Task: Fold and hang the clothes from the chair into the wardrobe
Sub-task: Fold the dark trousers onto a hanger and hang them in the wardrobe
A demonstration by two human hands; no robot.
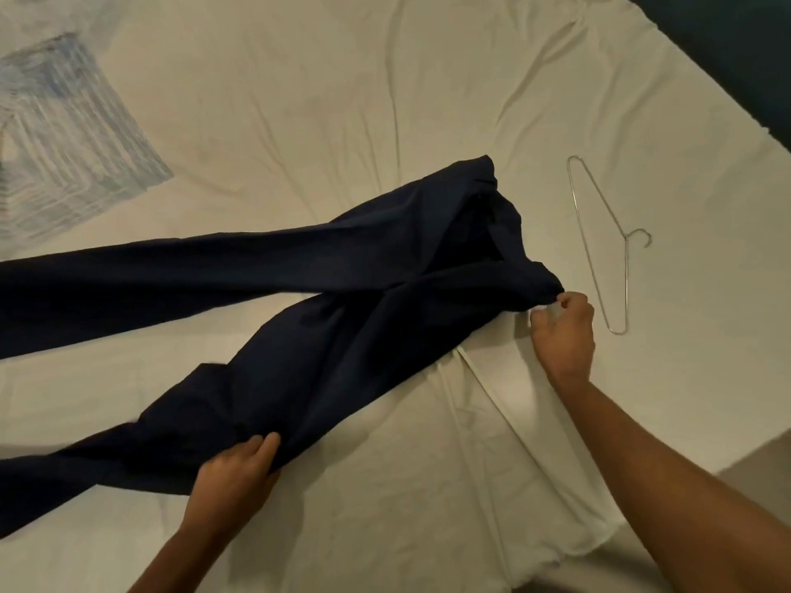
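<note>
Dark navy trousers lie spread on the white bed sheet, waist toward the right, both legs running off to the left. My right hand pinches the waistband corner at the near right end. My left hand grips the near leg's fabric at its lower edge. A thin wire hanger lies flat on the sheet just right of the waistband, apart from the trousers and from my right hand.
A blue-and-white patterned cloth lies at the far left of the bed. The bed's right edge meets a dark surface at the top right. Bare sheet stretches behind the trousers.
</note>
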